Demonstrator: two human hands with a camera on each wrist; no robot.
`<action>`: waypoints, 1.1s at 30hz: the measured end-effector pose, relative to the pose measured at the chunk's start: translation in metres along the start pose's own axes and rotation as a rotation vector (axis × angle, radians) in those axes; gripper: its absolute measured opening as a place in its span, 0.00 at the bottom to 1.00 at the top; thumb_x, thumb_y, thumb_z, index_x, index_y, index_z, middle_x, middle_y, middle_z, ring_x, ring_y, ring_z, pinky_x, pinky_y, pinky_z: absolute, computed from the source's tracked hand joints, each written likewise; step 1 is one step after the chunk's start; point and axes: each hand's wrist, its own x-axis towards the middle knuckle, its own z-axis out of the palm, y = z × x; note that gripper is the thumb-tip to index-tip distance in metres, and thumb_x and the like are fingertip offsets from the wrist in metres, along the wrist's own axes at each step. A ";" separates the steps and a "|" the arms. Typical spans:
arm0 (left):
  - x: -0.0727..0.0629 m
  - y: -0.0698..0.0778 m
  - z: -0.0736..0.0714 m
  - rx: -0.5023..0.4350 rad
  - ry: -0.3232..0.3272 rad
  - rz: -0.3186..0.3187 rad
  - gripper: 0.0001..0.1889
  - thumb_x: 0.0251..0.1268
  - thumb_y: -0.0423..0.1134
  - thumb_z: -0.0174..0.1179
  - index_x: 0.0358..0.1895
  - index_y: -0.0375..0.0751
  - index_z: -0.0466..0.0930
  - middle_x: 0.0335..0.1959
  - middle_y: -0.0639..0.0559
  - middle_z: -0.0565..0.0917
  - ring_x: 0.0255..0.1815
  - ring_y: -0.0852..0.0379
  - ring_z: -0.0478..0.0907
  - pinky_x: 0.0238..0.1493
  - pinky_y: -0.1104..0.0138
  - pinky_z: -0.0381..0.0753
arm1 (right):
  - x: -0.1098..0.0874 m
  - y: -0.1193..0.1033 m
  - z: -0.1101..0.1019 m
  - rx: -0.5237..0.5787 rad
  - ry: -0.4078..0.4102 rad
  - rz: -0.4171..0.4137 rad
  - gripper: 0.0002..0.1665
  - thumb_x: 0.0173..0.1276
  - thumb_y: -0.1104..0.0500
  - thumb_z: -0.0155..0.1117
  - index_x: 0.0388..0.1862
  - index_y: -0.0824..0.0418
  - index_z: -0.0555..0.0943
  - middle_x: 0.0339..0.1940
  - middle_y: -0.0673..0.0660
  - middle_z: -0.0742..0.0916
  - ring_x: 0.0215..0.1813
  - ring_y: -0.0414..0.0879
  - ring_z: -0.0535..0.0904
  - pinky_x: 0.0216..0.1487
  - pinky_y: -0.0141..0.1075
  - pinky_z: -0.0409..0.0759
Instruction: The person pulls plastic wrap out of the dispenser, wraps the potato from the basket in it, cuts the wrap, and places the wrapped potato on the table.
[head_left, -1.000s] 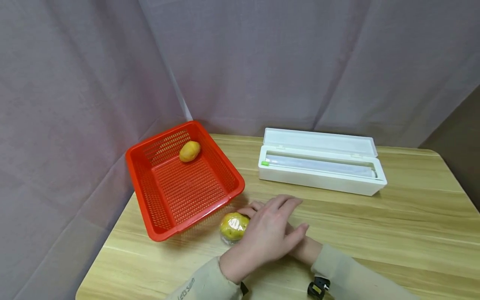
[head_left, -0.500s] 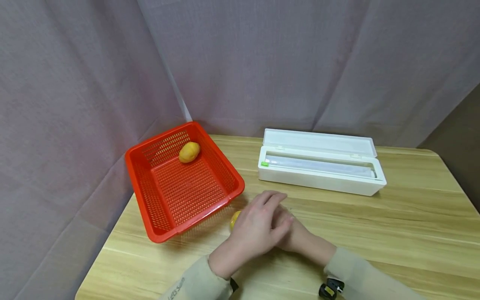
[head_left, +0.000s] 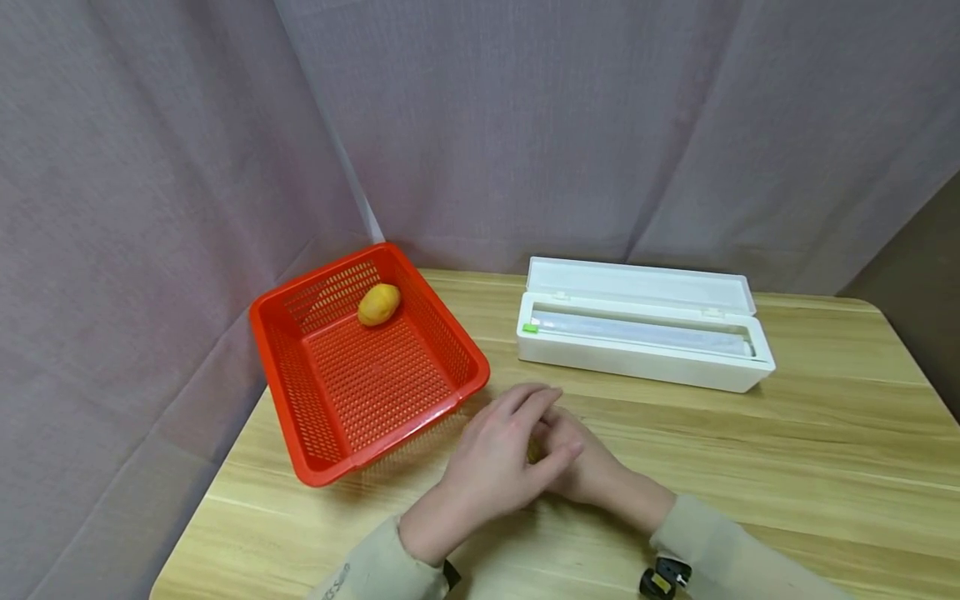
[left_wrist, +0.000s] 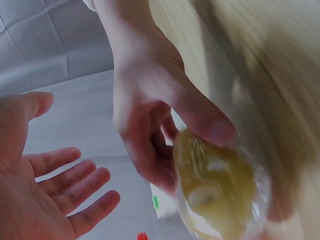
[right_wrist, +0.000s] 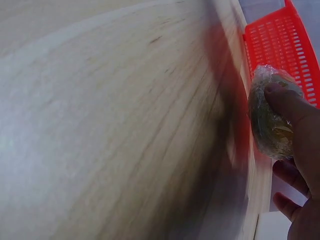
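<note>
A plump yellow-green fruit (left_wrist: 215,182) wrapped in clear, crinkled film is in my right hand (head_left: 588,458). The right thumb (right_wrist: 287,102) presses on the film, with the fingers round the fruit's other side. My left hand (head_left: 487,458) crosses in front of the right one in the head view and hides nearly all of the fruit. Its fingers (left_wrist: 75,175) are spread and relaxed in the left wrist view, apart from the fruit, and hold nothing. Both hands are low over the wooden table.
A red plastic basket (head_left: 465,392) stands at the left, with a yellow fruit (head_left: 378,304) in its far corner. Behind the hands lies a white cling film dispenser (head_left: 637,367), lid raised, roll inside, green slider at its left end. A grey curtain (head_left: 525,125) hangs behind.
The wrapped fruit, visible left of the hands a second ago, has gone behind the left hand and sits in the right hand. The left hand has shifted slightly left; basket and dispenser stay put.
</note>
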 end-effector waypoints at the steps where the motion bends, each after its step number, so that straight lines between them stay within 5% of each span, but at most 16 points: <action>1: -0.003 -0.002 -0.002 -0.003 -0.001 -0.007 0.32 0.74 0.60 0.65 0.73 0.47 0.77 0.71 0.49 0.79 0.70 0.49 0.79 0.66 0.48 0.80 | 0.000 0.001 0.000 -0.015 0.019 -0.031 0.33 0.60 0.61 0.78 0.63 0.71 0.82 0.62 0.67 0.85 0.63 0.62 0.82 0.65 0.58 0.80; 5: -0.014 -0.012 -0.009 -0.001 0.020 -0.018 0.34 0.70 0.61 0.69 0.72 0.47 0.78 0.70 0.49 0.79 0.68 0.49 0.80 0.65 0.49 0.82 | -0.003 0.005 -0.002 -0.030 0.072 -0.092 0.41 0.54 0.54 0.85 0.66 0.67 0.82 0.63 0.63 0.84 0.64 0.59 0.82 0.65 0.54 0.81; 14: -0.031 -0.028 -0.009 0.023 0.043 0.008 0.35 0.66 0.61 0.73 0.70 0.45 0.80 0.67 0.48 0.81 0.63 0.49 0.83 0.59 0.52 0.86 | -0.015 0.020 -0.024 0.000 0.044 0.030 0.46 0.55 0.44 0.88 0.71 0.55 0.81 0.57 0.49 0.83 0.56 0.45 0.82 0.56 0.48 0.86; 23: -0.033 -0.035 -0.001 0.055 -0.044 -0.067 0.40 0.68 0.63 0.70 0.77 0.44 0.74 0.74 0.43 0.77 0.71 0.43 0.79 0.64 0.46 0.82 | -0.040 0.040 -0.048 0.004 0.066 0.114 0.46 0.56 0.46 0.88 0.72 0.54 0.80 0.59 0.49 0.82 0.60 0.48 0.80 0.60 0.55 0.83; 33: -0.028 -0.040 0.014 0.061 -0.097 -0.121 0.41 0.70 0.63 0.68 0.79 0.45 0.71 0.77 0.43 0.74 0.73 0.42 0.77 0.68 0.45 0.79 | -0.069 0.066 -0.073 -0.053 0.117 0.096 0.48 0.53 0.52 0.90 0.72 0.55 0.80 0.61 0.50 0.82 0.59 0.47 0.81 0.58 0.49 0.83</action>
